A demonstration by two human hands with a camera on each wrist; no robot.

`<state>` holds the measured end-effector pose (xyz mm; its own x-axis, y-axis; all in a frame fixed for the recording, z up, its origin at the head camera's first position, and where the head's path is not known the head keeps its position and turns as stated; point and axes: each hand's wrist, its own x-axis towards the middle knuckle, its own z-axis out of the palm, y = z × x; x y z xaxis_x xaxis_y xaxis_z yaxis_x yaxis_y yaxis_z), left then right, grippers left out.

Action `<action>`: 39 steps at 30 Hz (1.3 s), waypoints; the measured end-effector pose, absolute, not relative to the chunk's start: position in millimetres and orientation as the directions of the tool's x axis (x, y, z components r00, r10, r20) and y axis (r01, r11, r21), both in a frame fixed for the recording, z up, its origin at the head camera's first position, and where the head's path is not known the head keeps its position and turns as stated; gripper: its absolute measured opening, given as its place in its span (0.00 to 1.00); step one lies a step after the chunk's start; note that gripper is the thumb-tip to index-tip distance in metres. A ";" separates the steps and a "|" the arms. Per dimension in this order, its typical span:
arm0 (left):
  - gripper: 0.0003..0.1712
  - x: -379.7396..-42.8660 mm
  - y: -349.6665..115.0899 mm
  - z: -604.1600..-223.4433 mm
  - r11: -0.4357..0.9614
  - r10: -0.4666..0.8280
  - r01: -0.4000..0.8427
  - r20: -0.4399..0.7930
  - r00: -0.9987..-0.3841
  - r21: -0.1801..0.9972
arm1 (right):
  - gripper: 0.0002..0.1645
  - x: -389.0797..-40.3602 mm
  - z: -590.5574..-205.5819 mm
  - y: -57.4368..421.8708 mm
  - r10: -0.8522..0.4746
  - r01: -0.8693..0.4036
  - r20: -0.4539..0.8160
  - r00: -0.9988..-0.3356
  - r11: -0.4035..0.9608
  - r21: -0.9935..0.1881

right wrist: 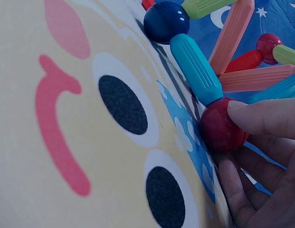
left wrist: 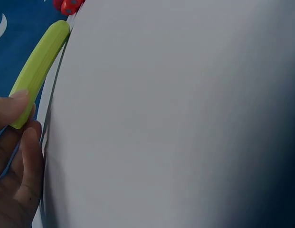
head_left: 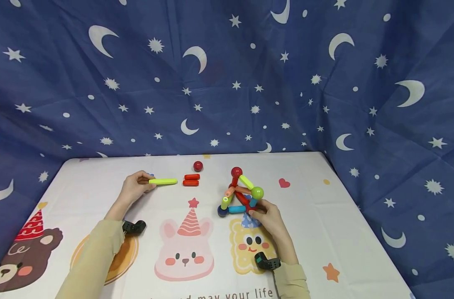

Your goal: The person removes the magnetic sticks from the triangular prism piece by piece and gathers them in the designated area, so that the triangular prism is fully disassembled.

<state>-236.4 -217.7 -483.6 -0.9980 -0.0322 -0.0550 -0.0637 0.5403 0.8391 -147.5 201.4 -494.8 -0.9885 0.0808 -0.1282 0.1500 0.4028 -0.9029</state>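
Note:
My left hand (head_left: 133, 186) pinches one end of a long yellow-green toy rod (head_left: 163, 181) between thumb and fingers; in the left wrist view the rod (left wrist: 42, 66) slants up from the fingertips. On the right stands a frame of coloured rods and balls, with a red ball (head_left: 236, 172) at its far corner, a green ball (head_left: 257, 192) and a dark blue ball (head_left: 223, 211). My right hand (head_left: 269, 216) holds its near corner, thumb and fingers round another red ball (right wrist: 222, 126). A blue rod (right wrist: 197, 69) links that ball to the dark blue one.
Two short red rods (head_left: 191, 182) lie side by side between the hands, close to the tip of the yellow-green rod. Behind them sits a loose red ball (head_left: 198, 166). A white tablecloth (head_left: 309, 245) with printed cartoon figures covers the table; a blue starry curtain (head_left: 227, 112) hangs along its back edge.

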 end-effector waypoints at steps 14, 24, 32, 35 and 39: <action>0.11 -250.6 -221.4 -479.7 0.789 0.092 0.123 0.082 -0.992 0.602 | 0.23 -148.7 -493.9 198.1 0.077 0.141 -0.120 -0.990 0.403 -0.904; 0.18 -234.3 -208.9 -455.8 0.799 0.088 0.196 0.212 -0.973 0.569 | 0.26 -147.4 -486.6 202.8 0.050 0.120 -0.109 -0.993 0.417 -0.901; 0.16 -208.8 -158.5 -433.1 0.702 0.087 0.288 0.322 -0.943 0.652 | 0.28 -142.0 -455.3 211.6 0.032 0.030 -0.020 -0.999 0.358 -0.933; 0.16 -200.5 -135.3 -431.5 0.633 0.099 0.297 0.305 -0.947 0.715 | 0.30 -144.3 -446.6 212.6 0.022 -0.028 0.038 -0.999 0.338 -0.941; 0.16 -187.6 -99.2 -433.8 0.520 0.144 0.314 0.281 -0.949 0.795 | 0.29 -150.0 -438.4 213.3 0.025 -0.091 0.108 -0.994 0.361 -0.928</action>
